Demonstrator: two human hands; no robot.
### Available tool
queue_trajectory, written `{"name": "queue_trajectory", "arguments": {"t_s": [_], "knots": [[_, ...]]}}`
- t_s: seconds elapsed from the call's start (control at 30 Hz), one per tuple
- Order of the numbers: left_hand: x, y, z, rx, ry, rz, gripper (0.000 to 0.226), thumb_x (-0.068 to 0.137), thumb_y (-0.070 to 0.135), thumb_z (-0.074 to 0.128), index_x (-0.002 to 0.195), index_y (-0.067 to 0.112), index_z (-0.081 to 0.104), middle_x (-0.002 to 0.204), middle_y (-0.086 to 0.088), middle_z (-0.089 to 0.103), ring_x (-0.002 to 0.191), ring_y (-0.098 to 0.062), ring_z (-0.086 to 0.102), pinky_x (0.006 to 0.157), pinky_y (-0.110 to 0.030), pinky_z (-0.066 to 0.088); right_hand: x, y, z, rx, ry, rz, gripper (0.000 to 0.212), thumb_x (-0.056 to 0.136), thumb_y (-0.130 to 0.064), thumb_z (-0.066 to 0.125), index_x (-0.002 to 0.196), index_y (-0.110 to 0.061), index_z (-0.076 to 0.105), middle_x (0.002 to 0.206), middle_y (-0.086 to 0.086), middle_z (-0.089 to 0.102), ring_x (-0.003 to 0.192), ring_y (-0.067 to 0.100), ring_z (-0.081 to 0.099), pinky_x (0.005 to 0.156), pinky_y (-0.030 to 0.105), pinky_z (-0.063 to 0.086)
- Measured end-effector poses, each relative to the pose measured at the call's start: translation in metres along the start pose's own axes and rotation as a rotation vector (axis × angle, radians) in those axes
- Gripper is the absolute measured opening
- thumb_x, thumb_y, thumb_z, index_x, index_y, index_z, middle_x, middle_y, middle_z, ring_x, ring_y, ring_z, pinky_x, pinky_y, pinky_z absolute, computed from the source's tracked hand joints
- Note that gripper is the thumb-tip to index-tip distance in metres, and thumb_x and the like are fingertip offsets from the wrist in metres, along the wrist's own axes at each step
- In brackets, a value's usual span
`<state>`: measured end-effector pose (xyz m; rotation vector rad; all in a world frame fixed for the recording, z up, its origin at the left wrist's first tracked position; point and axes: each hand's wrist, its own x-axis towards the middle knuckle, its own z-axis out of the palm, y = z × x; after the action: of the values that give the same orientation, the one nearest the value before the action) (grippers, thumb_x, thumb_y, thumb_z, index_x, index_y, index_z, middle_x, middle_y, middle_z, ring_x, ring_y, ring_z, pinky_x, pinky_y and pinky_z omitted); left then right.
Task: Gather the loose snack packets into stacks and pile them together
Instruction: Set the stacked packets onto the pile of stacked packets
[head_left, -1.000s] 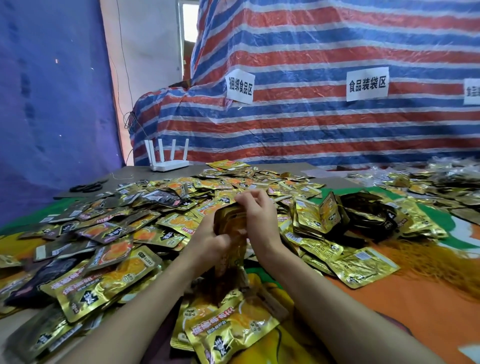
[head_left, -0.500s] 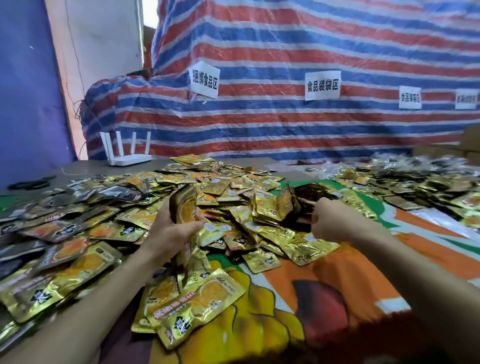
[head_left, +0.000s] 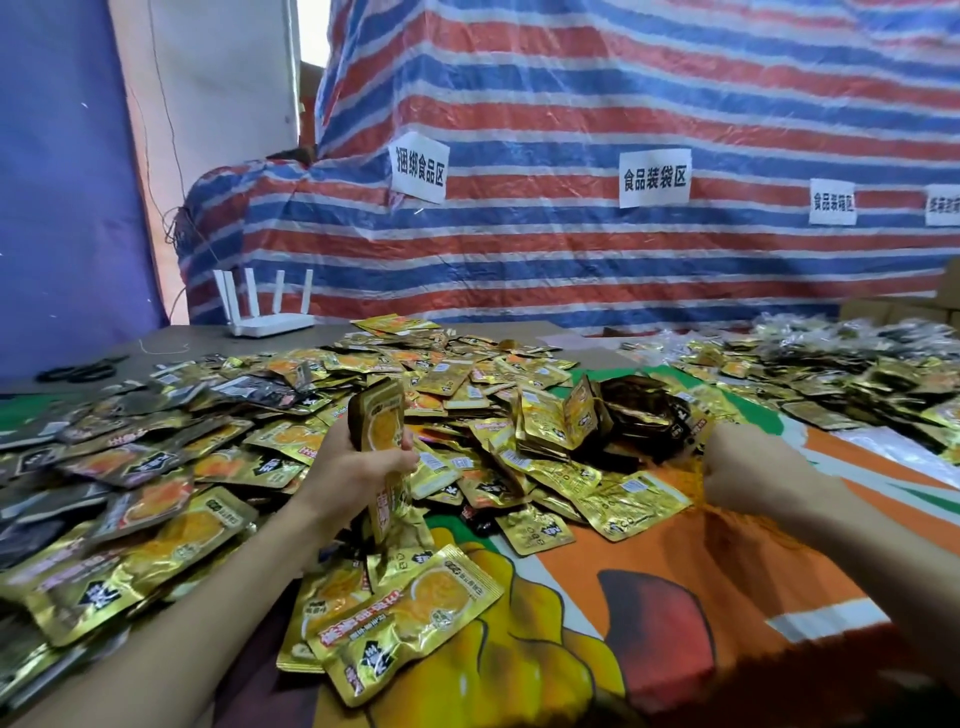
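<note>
A person's left hand (head_left: 358, 467) grips an upright stack of packets (head_left: 378, 415), fingers curled round its middle, above the loose packets (head_left: 208, 467) spread across the table's left and centre. The right hand (head_left: 748, 467) is curled beside a heap of bundled packets (head_left: 618, 415) on the orange tablecloth (head_left: 675, 561); whether it holds anything cannot be told. A white router (head_left: 270, 325) stands before a striped tarp (head_left: 571, 260).

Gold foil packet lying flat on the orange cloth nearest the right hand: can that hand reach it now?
Probably yes. The gold foil packet lies mostly uncovered beside the right hand, nothing between them. Whether its curled fingers hold something is unclear. The left hand grips a packet stack elsewhere.
</note>
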<state>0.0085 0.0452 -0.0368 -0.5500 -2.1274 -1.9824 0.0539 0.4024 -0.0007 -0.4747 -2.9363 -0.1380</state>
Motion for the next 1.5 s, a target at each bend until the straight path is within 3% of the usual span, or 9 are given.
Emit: {"name": "queue_trajectory", "arguments": {"t_s": [0.13,0.3,0.4,0.57,0.9,1.03,1.13,1.3,1.5], "knots": [[0.003,0.003,-0.003,-0.125,0.055,-0.024,0.031,0.075,-0.012,0.068,0.102,0.002,0.062,0.082,-0.013,0.061,0.084,-0.027,0.070,0.089,-0.047,0.052,0.005,-0.009,-0.017,0.101,0.105,0.051,0.029,0.082,-0.002,0.061,0.061,-0.010,0.041,0.061,0.006,0.046,0.052,0.022,0.044,0.044,0.025,0.032],[0.002,0.008,-0.008,-0.262,0.078,-0.045,0.038,0.063,0.000,0.066,0.101,0.002,0.063,0.081,-0.012,0.061,0.079,-0.028,0.068,0.081,-0.042,0.057,0.004,-0.045,-0.038,0.330,0.219,-0.151,0.012,0.083,-0.003,0.064,0.075,-0.004,0.074,0.070,0.010,0.069,0.062,0.024,0.065,0.053,0.032,0.056],[0.001,0.010,-0.008,-0.310,0.065,-0.088,0.041,0.067,-0.005,0.070,0.107,0.005,0.065,0.083,-0.009,0.066,0.073,-0.025,0.065,0.074,-0.039,0.054,-0.006,-0.087,-0.046,0.652,0.104,-0.380,0.009,0.091,-0.013,0.070,0.086,-0.013,0.077,0.079,-0.001,0.072,0.067,0.006,0.065,0.053,0.015,0.048],[-0.001,0.015,-0.007,-0.315,0.030,-0.173,0.040,0.071,-0.006,0.067,0.111,0.003,0.067,0.092,-0.009,0.077,0.070,-0.024,0.071,0.064,-0.039,0.060,-0.012,-0.161,-0.042,1.037,-0.082,-0.575,0.006,0.091,-0.019,0.073,0.086,-0.018,0.077,0.081,0.003,0.076,0.066,0.006,0.067,0.058,0.019,0.054],[0.007,0.011,-0.012,-0.188,0.217,-0.265,0.014,0.072,-0.017,0.067,0.080,-0.006,0.068,0.064,-0.014,0.069,0.052,-0.021,0.066,0.048,-0.029,0.053,-0.001,-0.221,-0.003,1.101,0.120,-0.590,0.016,0.084,-0.029,0.080,0.080,-0.014,0.079,0.066,-0.003,0.070,0.057,0.004,0.057,0.056,0.028,0.052],[0.011,0.012,-0.017,-0.173,0.184,-0.333,0.017,0.073,-0.016,0.063,0.089,-0.016,0.067,0.077,-0.017,0.074,0.057,-0.017,0.068,0.050,-0.025,0.053,0.006,-0.217,0.004,1.039,0.133,-0.597,0.012,0.087,-0.022,0.075,0.080,-0.013,0.079,0.065,-0.005,0.068,0.059,0.008,0.060,0.052,0.018,0.047],[0.008,0.014,-0.022,-0.252,0.116,-0.435,0.026,0.072,-0.007,0.062,0.097,-0.012,0.068,0.091,-0.024,0.073,0.068,-0.024,0.069,0.060,-0.032,0.057,0.011,-0.212,0.009,1.052,0.051,-0.564,0.011,0.090,-0.016,0.071,0.085,-0.010,0.078,0.073,0.000,0.071,0.058,0.006,0.063,0.053,0.018,0.049],[0.007,0.014,-0.032,-0.518,-0.023,-0.496,0.033,0.071,-0.001,0.058,0.103,-0.006,0.066,0.083,-0.018,0.066,0.074,-0.027,0.064,0.082,-0.040,0.049,0.017,-0.196,0.008,1.474,-0.259,-0.533,0.007,0.090,-0.006,0.073,0.086,0.000,0.074,0.068,0.005,0.067,0.060,0.010,0.062,0.057,0.016,0.049],[0.006,0.012,-0.025,-0.336,-0.028,-0.440,0.025,0.078,0.001,0.060,0.090,0.006,0.081,0.080,-0.011,0.075,0.062,-0.021,0.071,0.060,-0.031,0.061,0.011,-0.194,0.003,1.623,-0.538,-0.713,0.006,0.091,-0.001,0.068,0.086,-0.004,0.065,0.081,0.000,0.075,0.071,0.016,0.062,0.061,0.023,0.051]]}}
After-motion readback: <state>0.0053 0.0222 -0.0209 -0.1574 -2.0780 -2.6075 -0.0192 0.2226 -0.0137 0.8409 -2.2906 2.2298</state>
